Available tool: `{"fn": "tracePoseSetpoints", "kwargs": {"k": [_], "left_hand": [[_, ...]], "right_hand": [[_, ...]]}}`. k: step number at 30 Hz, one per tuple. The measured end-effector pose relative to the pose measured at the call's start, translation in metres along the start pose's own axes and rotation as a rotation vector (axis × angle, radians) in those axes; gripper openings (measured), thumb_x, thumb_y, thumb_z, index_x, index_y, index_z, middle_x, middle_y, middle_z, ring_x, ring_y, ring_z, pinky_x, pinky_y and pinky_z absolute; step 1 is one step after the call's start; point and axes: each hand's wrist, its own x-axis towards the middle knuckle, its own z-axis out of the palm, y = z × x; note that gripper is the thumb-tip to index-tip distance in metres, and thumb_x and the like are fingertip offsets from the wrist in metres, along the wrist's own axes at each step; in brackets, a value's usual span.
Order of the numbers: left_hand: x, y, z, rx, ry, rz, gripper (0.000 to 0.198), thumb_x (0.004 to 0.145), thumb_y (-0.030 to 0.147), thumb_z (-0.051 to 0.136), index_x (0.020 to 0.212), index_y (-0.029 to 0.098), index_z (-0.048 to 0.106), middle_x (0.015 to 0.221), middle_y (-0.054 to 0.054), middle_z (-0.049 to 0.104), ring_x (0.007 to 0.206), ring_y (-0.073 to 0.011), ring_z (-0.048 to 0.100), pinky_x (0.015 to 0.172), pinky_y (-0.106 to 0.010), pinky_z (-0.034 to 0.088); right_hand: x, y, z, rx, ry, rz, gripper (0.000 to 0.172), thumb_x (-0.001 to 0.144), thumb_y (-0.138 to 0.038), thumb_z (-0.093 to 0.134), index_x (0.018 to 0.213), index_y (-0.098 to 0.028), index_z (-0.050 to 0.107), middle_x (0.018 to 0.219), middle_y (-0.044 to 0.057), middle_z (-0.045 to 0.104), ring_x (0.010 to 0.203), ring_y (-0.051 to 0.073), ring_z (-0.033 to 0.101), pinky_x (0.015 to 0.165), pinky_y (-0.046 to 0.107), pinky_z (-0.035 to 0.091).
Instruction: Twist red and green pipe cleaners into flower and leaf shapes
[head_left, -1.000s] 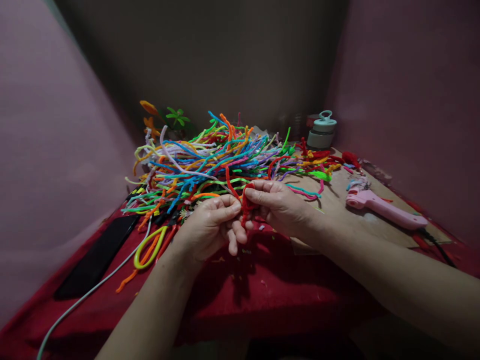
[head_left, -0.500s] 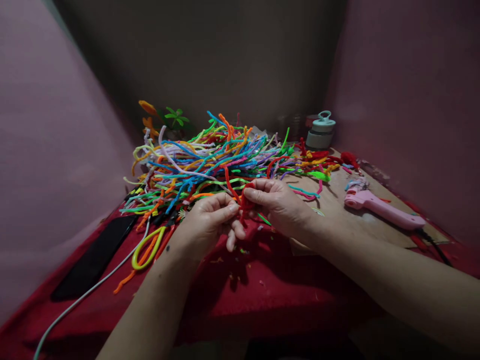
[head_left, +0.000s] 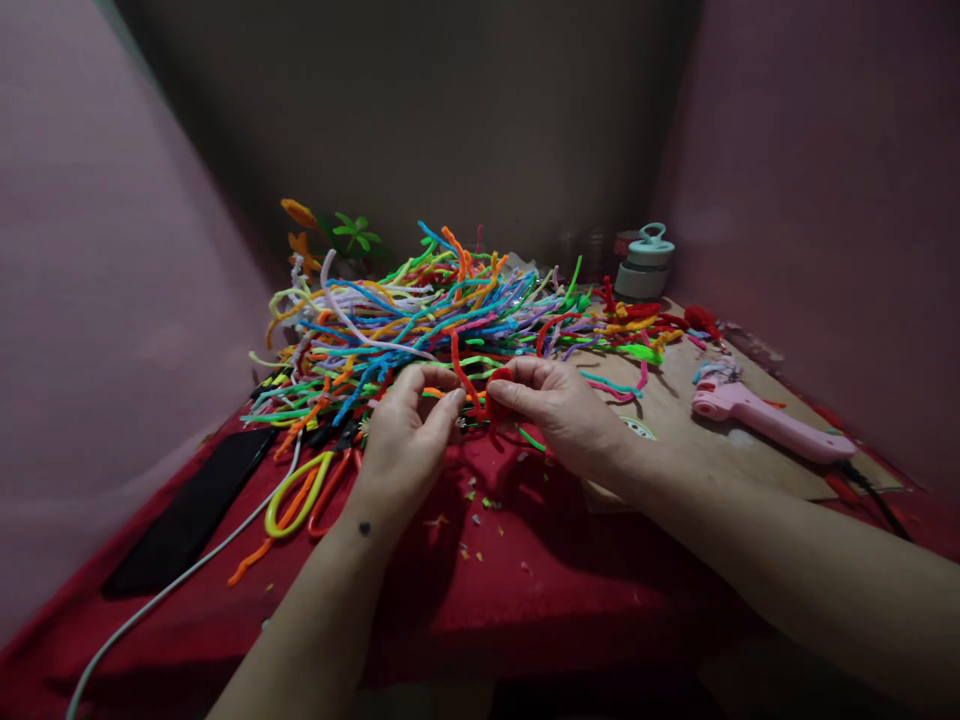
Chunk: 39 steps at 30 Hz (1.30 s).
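Observation:
My right hand [head_left: 559,405] is closed, thumb and forefinger pinching a small bent or coiled piece of red pipe cleaner [head_left: 497,385]. From it a free red strand [head_left: 463,368] sticks up and leans left. My left hand [head_left: 420,420] is curled, with thumb and forefinger brought together at the side of that strand; the exact contact at the tips is partly hidden. Behind both hands lies a big heap of pipe cleaners [head_left: 405,310] in many colours. Scissors with yellow and red-orange handles [head_left: 279,500] lie left of my left wrist, an orange pipe cleaner [head_left: 251,563] across them.
A black phone [head_left: 191,510] and a white cable [head_left: 172,600] lie on the red cloth [head_left: 525,620] at left. On the brown board [head_left: 682,420] at right rests a pink corded tool [head_left: 772,420]. A pale green-lidded container [head_left: 645,262] stands behind. Small scraps [head_left: 480,520] dot the cloth.
My left hand has drawn slightly left and up, away from the red coil, and its lower fingers have tucked in. My right hand keeps its pinch almost in place.

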Motion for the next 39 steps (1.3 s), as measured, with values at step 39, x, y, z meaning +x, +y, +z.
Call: {"fn": "tracePoseSetpoints", "kwargs": {"k": [39], "left_hand": [[-0.003, 0.001, 0.006, 0.050, -0.404, -0.114, 0.015, 0.072, 0.027, 0.061, 0.068, 0.014, 0.055, 0.050, 0.005, 0.045, 0.038, -0.0038, 0.036, 0.037, -0.016, 0.027]], "right_hand": [[0.003, 0.008, -0.006, 0.139, 0.106, 0.112, 0.022, 0.069, -0.029, 0.064, 0.055, -0.015, 0.056, 0.053, 0.000, 0.057, 0.045, 0.008, 0.044, 0.048, 0.024, 0.030]]}}
